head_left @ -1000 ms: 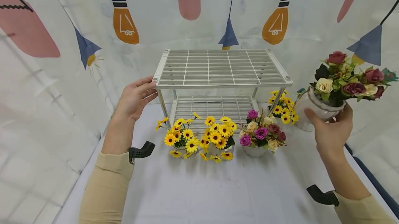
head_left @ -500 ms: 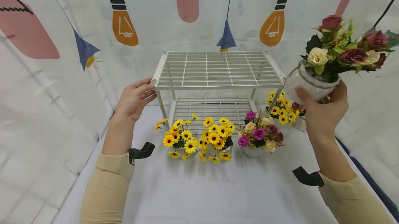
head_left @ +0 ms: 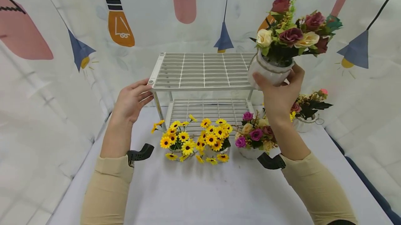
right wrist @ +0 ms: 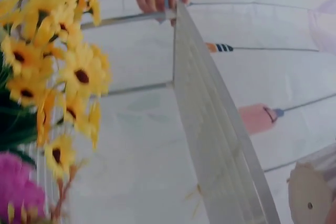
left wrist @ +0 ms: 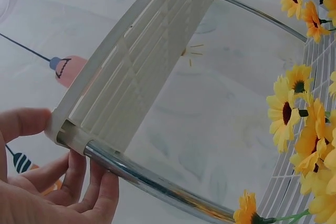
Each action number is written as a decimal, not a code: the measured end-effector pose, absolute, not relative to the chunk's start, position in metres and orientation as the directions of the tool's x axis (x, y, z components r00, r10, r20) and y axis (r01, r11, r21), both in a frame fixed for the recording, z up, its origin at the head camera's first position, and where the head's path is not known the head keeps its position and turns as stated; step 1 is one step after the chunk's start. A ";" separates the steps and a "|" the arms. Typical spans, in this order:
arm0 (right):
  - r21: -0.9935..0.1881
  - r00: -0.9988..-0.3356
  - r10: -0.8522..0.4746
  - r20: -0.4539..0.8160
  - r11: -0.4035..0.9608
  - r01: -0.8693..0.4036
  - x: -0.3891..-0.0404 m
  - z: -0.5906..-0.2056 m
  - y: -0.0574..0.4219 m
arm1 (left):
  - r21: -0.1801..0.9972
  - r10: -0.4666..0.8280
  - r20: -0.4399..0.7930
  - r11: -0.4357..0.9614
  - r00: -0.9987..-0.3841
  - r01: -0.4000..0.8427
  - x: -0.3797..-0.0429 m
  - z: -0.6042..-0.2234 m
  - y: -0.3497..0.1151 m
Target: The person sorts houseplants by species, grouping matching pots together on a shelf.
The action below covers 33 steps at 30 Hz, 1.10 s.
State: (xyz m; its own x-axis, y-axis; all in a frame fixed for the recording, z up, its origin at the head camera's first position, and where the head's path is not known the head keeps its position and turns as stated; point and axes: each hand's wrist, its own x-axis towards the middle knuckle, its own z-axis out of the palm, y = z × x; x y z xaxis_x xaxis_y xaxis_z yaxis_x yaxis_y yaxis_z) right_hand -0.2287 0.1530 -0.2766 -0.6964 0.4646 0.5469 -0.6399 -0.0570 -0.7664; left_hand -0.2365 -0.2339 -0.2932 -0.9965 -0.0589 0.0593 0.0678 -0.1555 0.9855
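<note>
Right hand (head_left: pixel 282 91), head view: curled round the white pot of maroon and cream roses (head_left: pixel 291 37), held slightly tilted in the air by the upper right end of the two-tier wire rack (head_left: pixel 203 88).
Left hand (head_left: pixel 133 101), head view: fingers at the rack's front left corner.
Front row, head view: left sunflower pot (head_left: pixel 177 139), middle sunflower pot (head_left: pixel 216 139) and purple rose pot (head_left: pixel 255 133); a low right forearm (head_left: pixel 289 138) might knock the last.
Chrome post (left wrist: pixel 157 184), left wrist view: left thumb on the corner above, fingertips against the metal; so light a hold may let the rack rock under a hard landing.
Pot base (right wrist: pixel 308 192), right wrist view: apart from the upper tier; set down tilted or overhanging, it could tip.
</note>
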 end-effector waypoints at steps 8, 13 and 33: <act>-0.746 -0.720 0.421 0.551 -0.136 -0.652 -0.246 -0.276 0.101 | 0.982 -0.082 0.061 -0.174 -0.995 0.074 -0.236 -0.293 -0.233; -0.759 -0.733 0.409 0.544 -0.134 -0.638 -0.251 -0.275 0.071 | 0.982 -0.093 0.056 -0.175 -0.994 0.072 -0.236 -0.293 -0.231; -0.806 -0.739 0.419 0.527 -0.030 -0.592 -0.273 -0.254 -0.027 | 0.978 -0.134 0.034 -0.199 -0.990 0.060 -0.234 -0.295 -0.225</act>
State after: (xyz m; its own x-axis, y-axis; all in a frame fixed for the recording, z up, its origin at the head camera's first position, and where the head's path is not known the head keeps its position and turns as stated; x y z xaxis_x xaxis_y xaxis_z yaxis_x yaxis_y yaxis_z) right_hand -0.2726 -0.0269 -0.2543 -0.7394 0.4187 0.5272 -0.5916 -0.0303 -0.8056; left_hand -0.2338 -0.2252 -0.2947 -0.9905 -0.1336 0.0336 0.0600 -0.1986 0.9782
